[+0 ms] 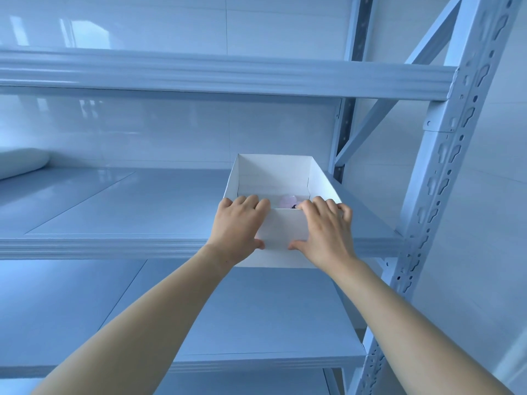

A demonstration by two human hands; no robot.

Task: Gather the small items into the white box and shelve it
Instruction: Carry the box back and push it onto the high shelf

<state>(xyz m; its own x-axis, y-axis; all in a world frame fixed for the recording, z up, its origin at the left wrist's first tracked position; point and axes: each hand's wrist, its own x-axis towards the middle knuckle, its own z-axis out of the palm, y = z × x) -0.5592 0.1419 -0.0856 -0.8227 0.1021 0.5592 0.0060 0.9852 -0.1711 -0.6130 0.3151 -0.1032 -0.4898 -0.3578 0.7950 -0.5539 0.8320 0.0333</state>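
- White box (285, 232): an open-topped cardboard box, being held at its near end wall, upright, with its far part lying on the middle shelf board (114, 206) at the right end of the rack and its near end overhanging the shelf's front edge.
- Left hand (238, 223): being pressed against the left part of the box's near wall; its fingers (251, 201) are being hooked over the top rim and its thumb is being laid against the outer face lower down, so the grip is being kept clamped on the box.
- Right hand (325, 229): being pressed against the right part of the same wall, fingers being curled over the rim near the right corner, thumb being spread along the outer face; this grip too is being kept clamped on the box.
- Pale pink item (286, 201): being carried inside the box, on its floor, just behind the near wall between the two hands; its kind cannot be told.
- Small dark item (294, 206): being carried beside the pink one, mostly hidden by the rim and the right fingertips.
- White roll (20, 162): being stored on the same shelf board at the far left, well apart from the box.
- Metal shelving rack (445, 172): pale, with a perforated upright just right of the box; one shelf is being shown above the box and more below it.
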